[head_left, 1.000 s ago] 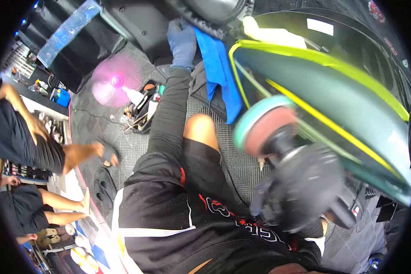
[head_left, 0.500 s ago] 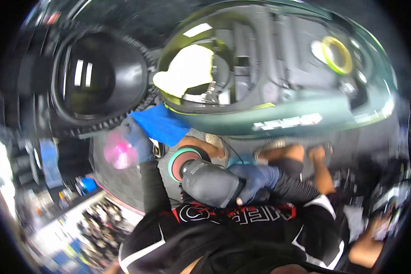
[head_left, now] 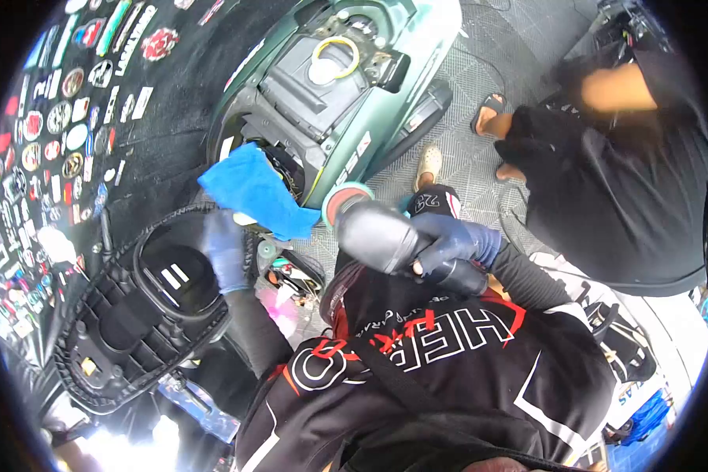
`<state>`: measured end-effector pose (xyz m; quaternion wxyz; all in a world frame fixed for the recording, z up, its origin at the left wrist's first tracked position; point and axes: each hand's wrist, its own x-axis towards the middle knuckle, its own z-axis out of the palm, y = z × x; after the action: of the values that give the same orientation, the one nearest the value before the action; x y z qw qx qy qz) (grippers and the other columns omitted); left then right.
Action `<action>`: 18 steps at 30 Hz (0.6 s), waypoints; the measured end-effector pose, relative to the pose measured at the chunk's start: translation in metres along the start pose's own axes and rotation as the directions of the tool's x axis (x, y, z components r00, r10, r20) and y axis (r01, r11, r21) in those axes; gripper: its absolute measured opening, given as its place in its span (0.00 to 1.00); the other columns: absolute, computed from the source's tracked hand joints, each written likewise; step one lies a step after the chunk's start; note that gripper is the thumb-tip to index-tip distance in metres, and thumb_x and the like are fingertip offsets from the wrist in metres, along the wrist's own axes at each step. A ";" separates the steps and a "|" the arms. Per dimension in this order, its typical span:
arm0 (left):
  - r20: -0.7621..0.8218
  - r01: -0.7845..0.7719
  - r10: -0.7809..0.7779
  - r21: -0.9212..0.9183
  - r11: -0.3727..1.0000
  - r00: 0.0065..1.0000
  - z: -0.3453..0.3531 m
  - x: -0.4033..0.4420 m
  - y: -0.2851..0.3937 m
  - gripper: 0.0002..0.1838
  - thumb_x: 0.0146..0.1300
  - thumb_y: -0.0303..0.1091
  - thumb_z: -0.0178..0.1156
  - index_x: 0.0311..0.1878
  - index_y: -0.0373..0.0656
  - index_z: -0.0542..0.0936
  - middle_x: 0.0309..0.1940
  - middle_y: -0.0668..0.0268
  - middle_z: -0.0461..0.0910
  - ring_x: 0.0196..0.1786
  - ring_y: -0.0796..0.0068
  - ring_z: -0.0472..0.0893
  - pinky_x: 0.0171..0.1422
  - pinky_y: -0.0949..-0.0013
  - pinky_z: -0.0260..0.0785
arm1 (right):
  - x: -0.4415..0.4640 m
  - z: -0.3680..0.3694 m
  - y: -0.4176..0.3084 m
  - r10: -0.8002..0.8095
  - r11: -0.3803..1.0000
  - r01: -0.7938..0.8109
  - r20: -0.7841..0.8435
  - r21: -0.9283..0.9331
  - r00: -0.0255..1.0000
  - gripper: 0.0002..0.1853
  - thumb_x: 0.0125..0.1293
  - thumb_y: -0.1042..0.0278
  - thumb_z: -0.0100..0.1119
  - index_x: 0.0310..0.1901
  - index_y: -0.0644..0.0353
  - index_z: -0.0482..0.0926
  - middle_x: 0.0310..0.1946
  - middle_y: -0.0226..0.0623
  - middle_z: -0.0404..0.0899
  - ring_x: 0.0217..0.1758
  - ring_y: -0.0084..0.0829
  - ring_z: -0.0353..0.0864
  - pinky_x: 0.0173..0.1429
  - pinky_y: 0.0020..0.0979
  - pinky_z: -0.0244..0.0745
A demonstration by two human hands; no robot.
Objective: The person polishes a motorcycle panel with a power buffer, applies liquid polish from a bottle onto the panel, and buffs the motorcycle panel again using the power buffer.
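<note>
The black electric polisher with a round red-and-teal pad (head_left: 377,236) lies mid-frame, its rear handle clenched in the right hand (head_left: 452,244). It looks heavy and stiff, best held there; its long axis slopes from pad, upper left, to lower right. The left hand (head_left: 226,252), blurred beside the limp, light blue cloth (head_left: 259,189), shows no clear grip.

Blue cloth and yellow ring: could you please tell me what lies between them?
In the head view, black plastic panels lie between the blue cloth and the yellow ring.
</note>
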<state>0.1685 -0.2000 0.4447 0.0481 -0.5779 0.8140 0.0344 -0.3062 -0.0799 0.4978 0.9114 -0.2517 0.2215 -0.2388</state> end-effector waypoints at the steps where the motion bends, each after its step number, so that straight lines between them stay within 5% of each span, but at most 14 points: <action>1: 0.233 -0.252 0.169 0.396 0.883 0.958 -0.001 -0.009 0.028 0.12 0.69 0.37 0.58 0.50 0.43 0.81 0.44 0.53 0.81 0.44 0.52 0.83 0.49 0.51 0.77 | -0.012 -0.003 0.000 -0.080 0.997 0.080 -0.089 0.003 0.993 0.33 0.62 0.64 0.71 0.67 0.68 0.73 0.49 0.37 0.83 0.48 0.25 0.82 0.53 0.29 0.81; 2: 0.402 -0.165 0.218 -0.163 0.973 0.889 0.014 -0.021 0.035 0.15 0.66 0.37 0.60 0.54 0.46 0.80 0.46 0.52 0.82 0.46 0.48 0.83 0.52 0.47 0.76 | -0.021 -0.014 0.005 -0.038 0.999 0.041 -0.137 0.020 0.990 0.34 0.61 0.65 0.70 0.67 0.69 0.72 0.50 0.37 0.83 0.49 0.27 0.83 0.52 0.29 0.81; 3: 0.379 -0.388 0.467 -0.268 0.882 0.799 0.036 -0.051 0.038 0.15 0.65 0.34 0.59 0.53 0.45 0.80 0.45 0.51 0.83 0.49 0.45 0.83 0.55 0.47 0.76 | -0.027 -0.022 0.009 -0.107 0.989 0.123 -0.170 0.086 0.980 0.33 0.60 0.64 0.69 0.65 0.69 0.73 0.50 0.39 0.83 0.47 0.29 0.84 0.51 0.31 0.82; 4: 0.824 -0.214 0.310 -0.233 0.949 0.475 0.003 -0.053 0.084 0.16 0.65 0.35 0.58 0.54 0.45 0.82 0.44 0.50 0.84 0.52 0.46 0.83 0.56 0.48 0.76 | -0.034 -0.025 0.004 -0.146 0.976 0.177 -0.231 0.123 0.962 0.33 0.59 0.63 0.69 0.65 0.69 0.73 0.49 0.40 0.83 0.45 0.30 0.84 0.50 0.32 0.82; 5: 0.714 -0.100 0.565 -0.581 0.808 0.414 -0.036 -0.071 0.103 0.18 0.67 0.38 0.56 0.57 0.46 0.83 0.46 0.52 0.86 0.53 0.51 0.84 0.56 0.51 0.77 | -0.041 -0.027 -0.001 -0.179 0.960 0.232 -0.294 0.158 0.939 0.33 0.59 0.62 0.69 0.64 0.69 0.73 0.49 0.41 0.83 0.43 0.31 0.85 0.49 0.33 0.83; 6: 0.811 0.078 0.554 -0.575 0.815 0.188 -0.024 -0.103 0.091 0.21 0.70 0.41 0.54 0.61 0.45 0.81 0.48 0.52 0.86 0.53 0.56 0.85 0.58 0.56 0.77 | -0.041 -0.027 -0.005 -0.193 0.944 0.283 -0.416 0.169 0.889 0.38 0.53 0.56 0.73 0.63 0.69 0.73 0.43 0.44 0.83 0.39 0.36 0.87 0.44 0.34 0.84; 7: 0.945 0.019 0.301 -0.305 0.952 0.126 -0.089 -0.077 0.157 0.21 0.72 0.43 0.51 0.60 0.42 0.81 0.51 0.53 0.86 0.54 0.59 0.85 0.59 0.60 0.76 | -0.040 -0.033 -0.007 -0.249 0.917 0.360 -0.460 0.171 0.852 0.38 0.52 0.56 0.72 0.62 0.68 0.72 0.39 0.44 0.83 0.37 0.37 0.87 0.44 0.35 0.84; 8: 0.952 0.051 0.291 -0.297 0.954 0.098 -0.095 -0.089 0.161 0.21 0.72 0.43 0.51 0.61 0.43 0.81 0.51 0.53 0.86 0.54 0.59 0.85 0.59 0.60 0.76 | -0.042 -0.036 -0.014 -0.277 0.913 0.385 -0.490 0.133 0.826 0.38 0.53 0.54 0.70 0.62 0.68 0.72 0.39 0.45 0.83 0.37 0.37 0.87 0.45 0.36 0.84; 12: 0.893 0.038 0.328 -0.356 0.934 0.310 -0.049 -0.104 0.112 0.22 0.73 0.44 0.51 0.63 0.43 0.79 0.53 0.53 0.85 0.54 0.58 0.85 0.60 0.59 0.76 | -0.032 -0.050 -0.010 -0.370 0.889 0.458 -0.577 0.008 0.728 0.34 0.61 0.43 0.61 0.59 0.65 0.73 0.41 0.46 0.83 0.37 0.38 0.87 0.50 0.40 0.85; 18: 0.700 -0.137 0.397 -0.399 0.907 0.594 0.010 -0.079 0.036 0.24 0.75 0.45 0.50 0.67 0.45 0.77 0.55 0.53 0.85 0.54 0.57 0.85 0.60 0.58 0.76 | 0.039 -0.025 0.011 -0.403 0.698 0.711 -0.777 0.081 0.484 0.27 0.69 0.46 0.58 0.56 0.65 0.76 0.43 0.46 0.86 0.40 0.36 0.89 0.46 0.39 0.88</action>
<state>0.1612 -0.1127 0.4441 0.2937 -0.3774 0.7779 0.4076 -0.2854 -0.1017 0.4617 0.6493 -0.0097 0.4042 -0.6441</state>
